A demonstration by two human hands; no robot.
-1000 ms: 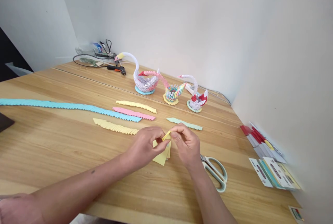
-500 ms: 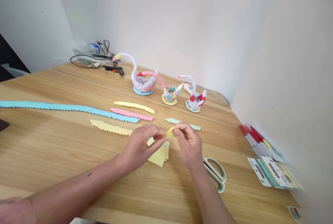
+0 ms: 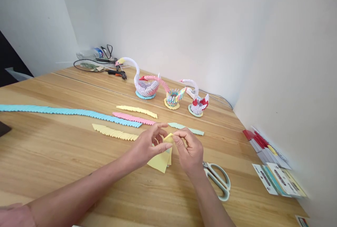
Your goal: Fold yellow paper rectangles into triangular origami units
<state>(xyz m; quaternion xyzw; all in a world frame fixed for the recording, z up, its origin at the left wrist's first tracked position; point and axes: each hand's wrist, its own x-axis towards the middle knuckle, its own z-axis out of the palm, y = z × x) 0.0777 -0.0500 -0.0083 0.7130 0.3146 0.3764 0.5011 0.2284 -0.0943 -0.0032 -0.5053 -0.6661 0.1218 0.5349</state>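
Observation:
Between thumb and forefinger, my right hand (image 3: pixel 191 152) pinches a small folded piece of yellow paper (image 3: pixel 168 137). Thumb and fingers spread apart, my left hand (image 3: pixel 146 145) is open just left of that piece; whether a fingertip touches it I cannot tell. Beneath both hands lie yellow paper sheets (image 3: pixel 159 162), partly covered by my left hand. A pair of scissors (image 3: pixel 226 182) with pale green handles rests beside my right wrist, its blades hidden behind the hand.
Strips of interlocked folded paper, blue (image 3: pixel 79 111), pink (image 3: pixel 133 118), yellow (image 3: pixel 113 133) and green (image 3: pixel 188 129), lie ahead. Behind stand three paper swans (image 3: pixel 147 90). A glue gun (image 3: pixel 117 73) and bottle (image 3: pixel 91 53) sit back left. Paper packs (image 3: pixel 280 179) lie at right.
My left fingers have spread and come off the yellow folded piece, which my right hand still pinches. The view has shifted slightly, so the table items appear a little lower.

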